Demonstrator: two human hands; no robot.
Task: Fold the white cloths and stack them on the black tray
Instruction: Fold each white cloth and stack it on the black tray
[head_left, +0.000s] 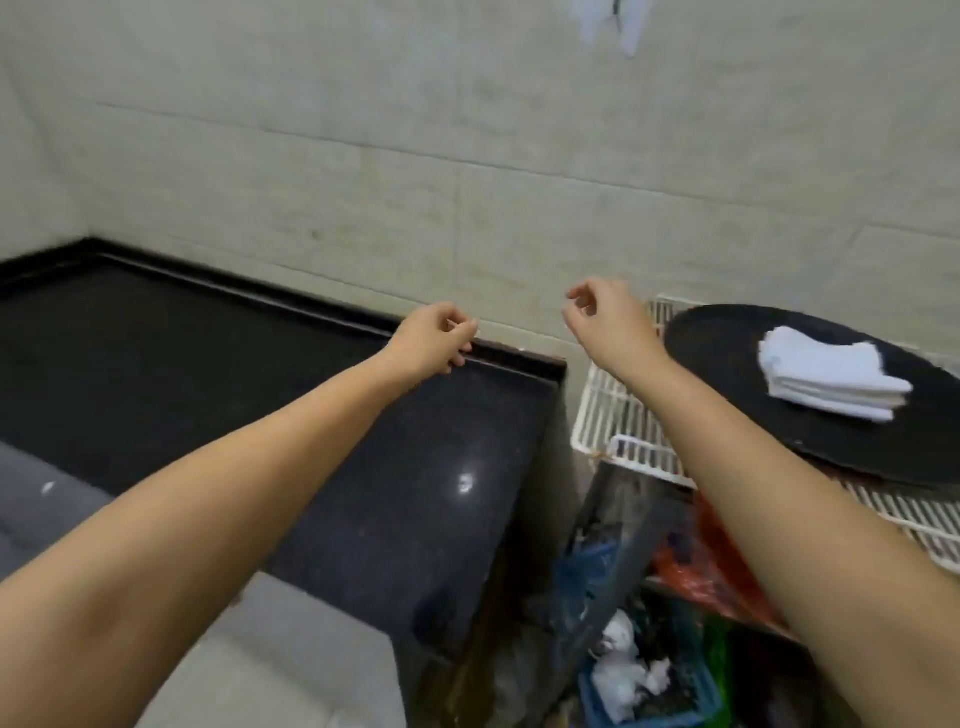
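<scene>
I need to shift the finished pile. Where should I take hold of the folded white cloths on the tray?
Probably grip the stack of folded cloths by its near-right edge, where the layers line up, thumb on top and fingers beneath. Come with the right hand, which is nearer the black tray.
</scene>
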